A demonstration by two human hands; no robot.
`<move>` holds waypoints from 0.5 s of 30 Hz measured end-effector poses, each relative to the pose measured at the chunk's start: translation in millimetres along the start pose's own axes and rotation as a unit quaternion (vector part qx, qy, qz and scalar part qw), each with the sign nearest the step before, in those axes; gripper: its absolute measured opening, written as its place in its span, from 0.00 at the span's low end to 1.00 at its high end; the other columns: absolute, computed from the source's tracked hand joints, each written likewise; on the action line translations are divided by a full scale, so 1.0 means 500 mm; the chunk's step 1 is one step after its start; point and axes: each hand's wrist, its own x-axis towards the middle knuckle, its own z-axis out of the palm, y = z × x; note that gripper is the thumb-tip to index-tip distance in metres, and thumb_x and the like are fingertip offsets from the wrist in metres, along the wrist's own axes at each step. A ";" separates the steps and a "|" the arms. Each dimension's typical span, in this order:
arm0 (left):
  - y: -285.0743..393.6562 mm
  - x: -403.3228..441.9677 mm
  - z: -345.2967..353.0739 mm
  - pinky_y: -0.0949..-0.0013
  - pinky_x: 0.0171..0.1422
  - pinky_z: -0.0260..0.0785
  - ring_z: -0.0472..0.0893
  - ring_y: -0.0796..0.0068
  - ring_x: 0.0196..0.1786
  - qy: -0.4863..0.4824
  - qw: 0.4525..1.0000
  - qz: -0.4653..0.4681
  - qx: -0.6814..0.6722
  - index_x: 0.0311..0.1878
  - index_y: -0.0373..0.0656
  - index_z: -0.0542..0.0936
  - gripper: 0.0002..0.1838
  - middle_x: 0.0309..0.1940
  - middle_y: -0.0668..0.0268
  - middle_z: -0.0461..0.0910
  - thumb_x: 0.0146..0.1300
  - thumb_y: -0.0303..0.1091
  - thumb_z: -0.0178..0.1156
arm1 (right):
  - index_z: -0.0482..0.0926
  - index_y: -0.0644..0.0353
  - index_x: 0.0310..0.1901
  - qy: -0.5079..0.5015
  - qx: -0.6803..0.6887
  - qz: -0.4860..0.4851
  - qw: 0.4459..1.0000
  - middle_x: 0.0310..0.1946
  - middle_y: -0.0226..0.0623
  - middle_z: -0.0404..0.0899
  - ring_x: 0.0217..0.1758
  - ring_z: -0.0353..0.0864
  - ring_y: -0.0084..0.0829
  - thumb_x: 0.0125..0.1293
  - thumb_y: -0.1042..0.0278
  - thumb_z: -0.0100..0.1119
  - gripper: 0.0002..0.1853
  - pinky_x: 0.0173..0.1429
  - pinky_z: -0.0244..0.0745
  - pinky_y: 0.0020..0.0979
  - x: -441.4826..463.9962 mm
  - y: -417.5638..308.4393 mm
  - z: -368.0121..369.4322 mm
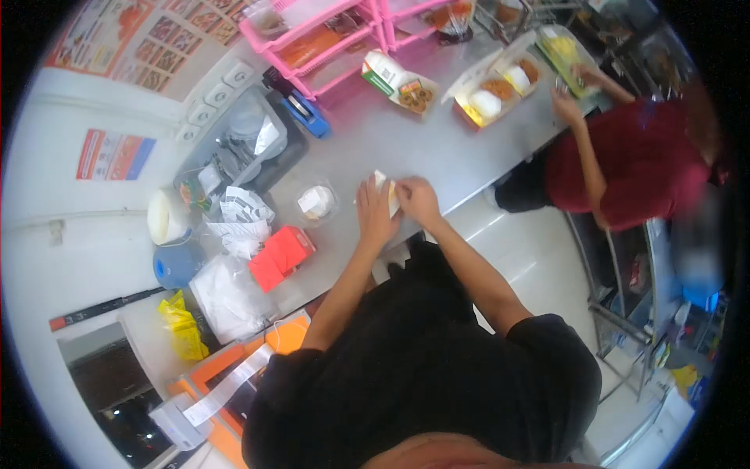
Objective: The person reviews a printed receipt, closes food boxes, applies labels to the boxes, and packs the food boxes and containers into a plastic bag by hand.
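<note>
A small white and yellowish packet (384, 186) lies on the metal counter (462, 168) near its front edge. My left hand (375, 211) rests flat on the packet's left side with its fingers stretched out. At the packet's right side my right hand (417, 201) is closed, its fingers bent round the edge of it. To the left of my hands stands a round clear-wrapped container (316, 202) with a white label on top. What is inside the packet cannot be made out.
Boxes with food (488, 102) and an opened wrapper box (414, 95) stand at the back. A person in a dark red shirt (633, 160) works at the right. Pink racks (312, 59), a grey bin (269, 156) and a red box (283, 256) are to the left.
</note>
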 end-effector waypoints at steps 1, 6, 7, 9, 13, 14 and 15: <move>-0.013 -0.014 -0.004 0.35 0.88 0.48 0.59 0.36 0.85 -0.008 0.999 0.007 0.032 0.87 0.51 0.61 0.51 0.83 0.43 0.60 0.62 0.45 0.74 | 0.86 0.60 0.55 -0.046 -0.010 -0.010 0.999 0.50 0.47 0.85 0.55 0.83 0.53 0.67 0.66 0.69 0.16 0.60 0.78 0.50 0.024 -0.002 -0.001; -0.058 0.025 -0.038 0.36 0.90 0.45 0.56 0.39 0.88 -0.035 0.997 -0.025 0.063 0.83 0.49 0.67 0.44 0.86 0.46 0.58 0.63 0.40 0.72 | 0.84 0.59 0.57 0.141 -0.220 -0.090 0.961 0.56 0.45 0.83 0.59 0.81 0.51 0.65 0.66 0.70 0.19 0.61 0.78 0.51 0.297 -0.008 -0.078; -0.069 0.054 -0.039 0.36 0.90 0.45 0.56 0.39 0.88 -0.027 0.997 -0.032 0.063 0.83 0.49 0.68 0.44 0.86 0.45 0.58 0.63 0.39 0.71 | 0.84 0.59 0.55 0.123 -0.255 -0.097 0.954 0.54 0.45 0.83 0.58 0.82 0.51 0.65 0.66 0.69 0.18 0.60 0.78 0.51 0.350 0.007 -0.087; -0.091 0.109 -0.038 0.36 0.90 0.45 0.56 0.40 0.88 -0.013 0.996 -0.054 0.069 0.82 0.48 0.69 0.43 0.86 0.45 0.58 0.62 0.36 0.70 | 0.85 0.60 0.52 0.092 -0.302 -0.114 0.942 0.51 0.46 0.84 0.55 0.83 0.51 0.65 0.66 0.68 0.15 0.58 0.79 0.51 0.401 0.041 -0.077; -0.147 0.207 -0.044 0.36 0.91 0.42 0.55 0.40 0.88 0.018 0.990 -0.102 0.097 0.80 0.45 0.71 0.42 0.86 0.43 0.57 0.59 0.30 0.68 | 0.87 0.60 0.45 -0.005 -0.281 -0.116 0.953 0.41 0.46 0.86 0.48 0.86 0.50 0.67 0.67 0.65 0.09 0.54 0.81 0.51 0.410 0.053 -0.046; -0.157 0.216 -0.035 0.36 0.91 0.41 0.54 0.40 0.89 0.023 0.988 -0.108 0.105 0.79 0.45 0.71 0.42 0.86 0.43 0.57 0.58 0.29 0.68 | 0.87 0.61 0.44 -0.041 -0.256 -0.100 0.961 0.39 0.47 0.86 0.46 0.86 0.50 0.67 0.68 0.65 0.08 0.54 0.81 0.50 0.378 0.028 -0.042; -0.160 0.226 -0.031 0.37 0.90 0.45 0.57 0.40 0.87 0.043 0.987 -0.114 0.109 0.79 0.43 0.71 0.41 0.84 0.42 0.59 0.59 0.30 0.68 | 0.88 0.60 0.45 -0.053 -0.217 -0.092 0.971 0.37 0.47 0.85 0.44 0.86 0.51 0.66 0.68 0.66 0.09 0.54 0.81 0.50 0.344 0.018 -0.031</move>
